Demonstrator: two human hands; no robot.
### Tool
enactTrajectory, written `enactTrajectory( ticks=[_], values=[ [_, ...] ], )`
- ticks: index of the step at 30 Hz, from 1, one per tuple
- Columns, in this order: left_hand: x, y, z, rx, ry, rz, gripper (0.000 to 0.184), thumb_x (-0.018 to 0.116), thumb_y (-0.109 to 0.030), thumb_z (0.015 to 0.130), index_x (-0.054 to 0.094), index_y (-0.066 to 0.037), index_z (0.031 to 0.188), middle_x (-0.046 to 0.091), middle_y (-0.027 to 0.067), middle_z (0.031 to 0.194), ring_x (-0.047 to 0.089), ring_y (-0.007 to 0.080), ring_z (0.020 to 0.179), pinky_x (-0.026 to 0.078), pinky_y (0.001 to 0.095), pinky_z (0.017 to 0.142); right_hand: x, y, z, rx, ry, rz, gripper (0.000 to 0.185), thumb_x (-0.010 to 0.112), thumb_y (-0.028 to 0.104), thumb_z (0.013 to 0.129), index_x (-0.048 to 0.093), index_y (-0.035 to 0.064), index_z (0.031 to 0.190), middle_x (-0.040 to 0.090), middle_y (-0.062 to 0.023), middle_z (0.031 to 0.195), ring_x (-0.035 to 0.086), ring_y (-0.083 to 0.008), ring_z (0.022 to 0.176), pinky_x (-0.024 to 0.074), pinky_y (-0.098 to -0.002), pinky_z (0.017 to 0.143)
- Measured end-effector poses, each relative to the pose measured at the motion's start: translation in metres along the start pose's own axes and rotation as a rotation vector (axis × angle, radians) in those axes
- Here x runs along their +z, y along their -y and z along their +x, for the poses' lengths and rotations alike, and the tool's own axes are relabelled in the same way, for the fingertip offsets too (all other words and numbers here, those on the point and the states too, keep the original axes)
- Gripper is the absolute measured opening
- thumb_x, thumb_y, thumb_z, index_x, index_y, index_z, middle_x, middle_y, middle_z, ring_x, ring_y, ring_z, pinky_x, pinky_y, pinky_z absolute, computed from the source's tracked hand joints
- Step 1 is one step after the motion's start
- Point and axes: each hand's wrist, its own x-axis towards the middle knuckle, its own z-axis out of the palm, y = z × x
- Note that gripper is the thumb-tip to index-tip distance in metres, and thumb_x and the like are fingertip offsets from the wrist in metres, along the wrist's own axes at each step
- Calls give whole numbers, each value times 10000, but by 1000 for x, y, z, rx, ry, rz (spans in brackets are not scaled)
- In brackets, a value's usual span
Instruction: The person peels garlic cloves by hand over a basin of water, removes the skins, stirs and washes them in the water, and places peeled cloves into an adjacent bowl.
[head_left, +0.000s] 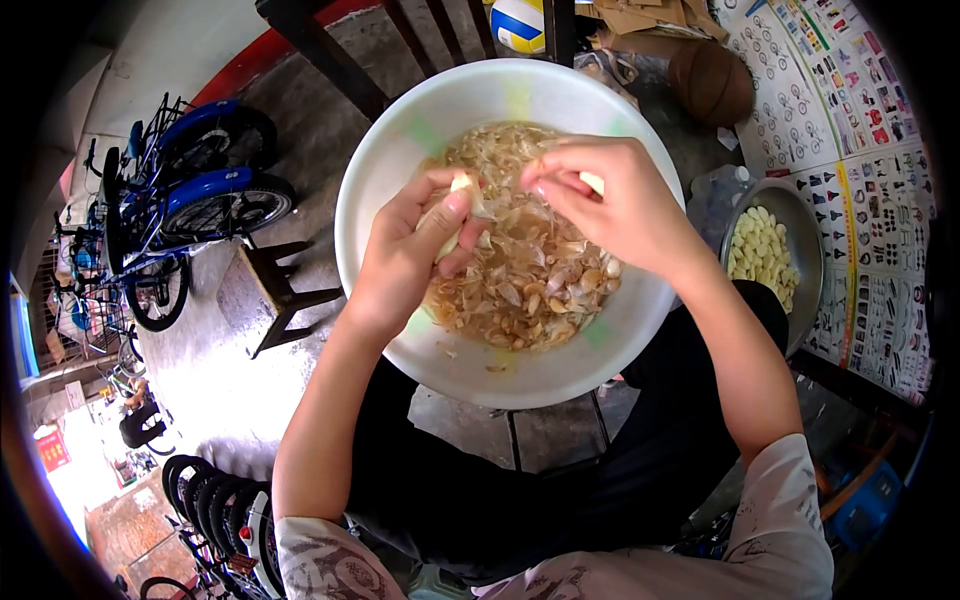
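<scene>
A large white plastic basin (376, 150) stands in front of me, holding brownish water with floating skins and unpeeled garlic cloves (540, 300). Over its left part, my left hand (400, 240) is closed around pale garlic cloves, one of which (462, 184) shows between thumb and forefinger. My right hand (625, 205) is raised above the basin's right side, thumb and forefinger pinched together. A pale garlic clove (592, 182) peeks out among its curled fingers. What its fingertips pinch is too small to make out.
At the right, a metal bowl (812, 300) holds many peeled garlic cloves (762, 250). A dark chair (370, 90) stands behind the basin, near a volleyball (518, 25) and a basketball (710, 83). A wooden stool (285, 295) and bicycles (200, 190) are at the left.
</scene>
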Motion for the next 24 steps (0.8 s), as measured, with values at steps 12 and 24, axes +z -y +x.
enactTrajectory(
  ticks=[12,24],
  values=[
    [12,3,-2,131,-87,412,194,678,-50,907,504,-6,982,626,38,724,563,66,642,436,224,567,21,5,-6,-55,-214,-41,129,782,50,753,723,46,868,465,-46,632,432,-160,523,354,-331,505],
    [9,1,-6,154,-65,469,170,665,-32,908,520,4,988,652,51,748,583,74,663,458,235,594,22,10,-3,-241,-228,-77,92,744,19,770,656,2,791,564,-73,692,569,-201,570,428,-332,521]
  ],
)
